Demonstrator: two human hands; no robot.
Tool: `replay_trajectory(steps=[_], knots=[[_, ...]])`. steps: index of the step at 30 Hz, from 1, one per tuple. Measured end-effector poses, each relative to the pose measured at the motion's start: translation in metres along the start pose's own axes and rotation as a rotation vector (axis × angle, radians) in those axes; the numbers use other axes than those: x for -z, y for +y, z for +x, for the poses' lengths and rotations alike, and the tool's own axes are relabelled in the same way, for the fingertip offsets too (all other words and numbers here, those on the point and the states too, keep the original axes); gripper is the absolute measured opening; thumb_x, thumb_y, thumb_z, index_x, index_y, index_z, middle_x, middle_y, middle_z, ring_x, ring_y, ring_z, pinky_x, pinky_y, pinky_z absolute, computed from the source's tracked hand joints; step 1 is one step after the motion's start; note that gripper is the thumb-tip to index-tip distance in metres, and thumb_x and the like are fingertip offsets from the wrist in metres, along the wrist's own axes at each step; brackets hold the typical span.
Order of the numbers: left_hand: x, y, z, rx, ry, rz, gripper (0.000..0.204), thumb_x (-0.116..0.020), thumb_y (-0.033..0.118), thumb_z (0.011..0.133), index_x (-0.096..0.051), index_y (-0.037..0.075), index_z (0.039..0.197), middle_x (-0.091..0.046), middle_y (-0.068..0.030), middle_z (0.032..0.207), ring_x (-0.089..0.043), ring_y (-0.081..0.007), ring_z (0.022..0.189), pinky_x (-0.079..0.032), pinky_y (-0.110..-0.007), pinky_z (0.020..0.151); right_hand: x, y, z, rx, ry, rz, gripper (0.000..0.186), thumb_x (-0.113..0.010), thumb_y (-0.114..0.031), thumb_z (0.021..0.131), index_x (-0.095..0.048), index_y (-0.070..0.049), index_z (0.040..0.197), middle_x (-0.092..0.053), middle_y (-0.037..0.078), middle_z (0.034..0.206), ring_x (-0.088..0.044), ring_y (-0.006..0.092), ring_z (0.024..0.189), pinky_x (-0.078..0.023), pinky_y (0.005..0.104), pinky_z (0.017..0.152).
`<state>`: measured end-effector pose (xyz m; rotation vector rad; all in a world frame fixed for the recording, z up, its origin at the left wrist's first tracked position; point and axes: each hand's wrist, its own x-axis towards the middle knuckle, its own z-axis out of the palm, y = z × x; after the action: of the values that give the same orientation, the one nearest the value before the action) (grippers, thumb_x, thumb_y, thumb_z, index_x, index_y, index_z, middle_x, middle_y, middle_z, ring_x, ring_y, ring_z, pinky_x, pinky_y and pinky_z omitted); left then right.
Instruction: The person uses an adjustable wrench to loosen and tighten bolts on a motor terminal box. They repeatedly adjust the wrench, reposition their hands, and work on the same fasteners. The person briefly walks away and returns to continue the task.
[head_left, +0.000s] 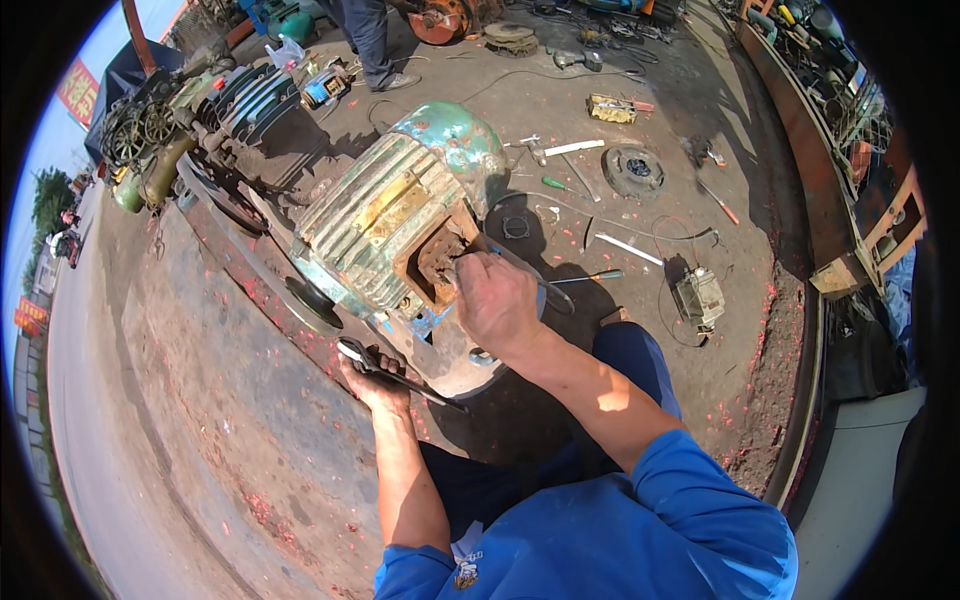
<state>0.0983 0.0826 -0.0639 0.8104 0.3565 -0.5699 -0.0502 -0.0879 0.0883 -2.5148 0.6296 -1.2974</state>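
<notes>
- Far left, a grey road curves along the edge, and inside it comes a finned machine, dusty, blue-green and grey.
- Next, a dark pulley, sitting at the motor's lower-left end.
- Now the left hand, low beside the motor: fingers curled round a dark tool, pale rounded end at the upper left, shank slanting down to the right.
- And here's the centrepiece, the motor, directly in front of the person, between the finned machine and the scattered tools. Ribbed casing, chipped pale-green paint, yellowish patch on top, brown rust showing through, a glossier green domed cover mottled with reddish spots.
- Its long axis runs on a slant, lower left to upper right: pulley end down toward the road, dome pointing up and away. A rusty, square-mouthed box faces the person on the near side.
- The right hand is at that box, fingers bunched at its right rim; whether they grip anything, one cannot tell. The two hands are well apart.
- Further right, on the ground: a green-handled screwdriver, a blue-handled screwdriver, a round dark plate and a pale wired part.
</notes>
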Motion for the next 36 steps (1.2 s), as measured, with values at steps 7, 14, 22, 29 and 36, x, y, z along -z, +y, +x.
replay_trajectory(steps=[7, 14, 22, 29, 36], knots=[[-0.006, 0.003, -0.008, -0.006, 0.006, -0.002, 0.056, -0.047, 0.065, 0.092, -0.055, 0.011, 0.08, -0.043, 0.0006, 0.061, -0.041, -0.0152, 0.052, -0.034, -0.029, 0.05, 0.003, -0.003, 0.0, -0.133, -0.14, -0.015, 0.012, -0.065, -0.012, 0.081, -0.054, -0.006, 0.081, -0.063, 0.012, 0.077, -0.066, 0.0321, 0.074, -0.053, 0.0455, 0.059], [0.002, 0.0, 0.003, -0.01, 0.015, -0.016, 0.055, -0.046, 0.064, 0.092, -0.056, 0.011, 0.081, -0.044, 0.0009, 0.061, -0.04, -0.0155, 0.052, -0.034, -0.03, 0.051, 0.001, -0.004, 0.001, -0.045, -0.056, -0.03, 0.018, -0.069, -0.016, 0.082, -0.054, -0.005, 0.082, -0.065, 0.012, 0.081, -0.067, 0.0327, 0.076, -0.053, 0.0468, 0.059], [-0.003, 0.002, -0.003, -0.005, 0.02, -0.006, 0.055, -0.047, 0.065, 0.092, -0.055, 0.012, 0.08, -0.044, 0.0009, 0.061, -0.04, -0.0157, 0.052, -0.033, -0.03, 0.051, 0.005, -0.007, 0.002, -0.111, -0.102, -0.03, 0.014, -0.068, -0.015, 0.083, -0.056, -0.007, 0.082, -0.063, 0.011, 0.077, -0.067, 0.0317, 0.073, -0.053, 0.0446, 0.059], [0.0, 0.001, 0.0, -0.034, 0.042, -0.022, 0.056, -0.048, 0.064, 0.091, -0.057, 0.01, 0.082, -0.044, 0.0005, 0.061, -0.04, -0.0152, 0.052, -0.034, -0.029, 0.051, 0.003, -0.004, 0.002, 0.003, -0.035, -0.036, 0.011, -0.065, -0.011, 0.082, -0.055, -0.008, 0.079, -0.06, 0.01, 0.073, -0.065, 0.0299, 0.069, -0.053, 0.0429, 0.057], [-0.005, 0.0, -0.007, -0.009, 0.0, -0.016, 0.058, -0.05, 0.065, 0.091, -0.058, 0.008, 0.082, -0.045, -0.0003, 0.061, -0.04, -0.0155, 0.052, -0.034, -0.029, 0.051, 0.007, -0.001, 0.005, 0.025, -0.039, -0.021, 0.014, -0.068, -0.012, 0.082, -0.055, -0.007, 0.079, -0.06, 0.011, 0.072, -0.064, 0.0318, 0.065, -0.051, 0.0437, 0.055]])
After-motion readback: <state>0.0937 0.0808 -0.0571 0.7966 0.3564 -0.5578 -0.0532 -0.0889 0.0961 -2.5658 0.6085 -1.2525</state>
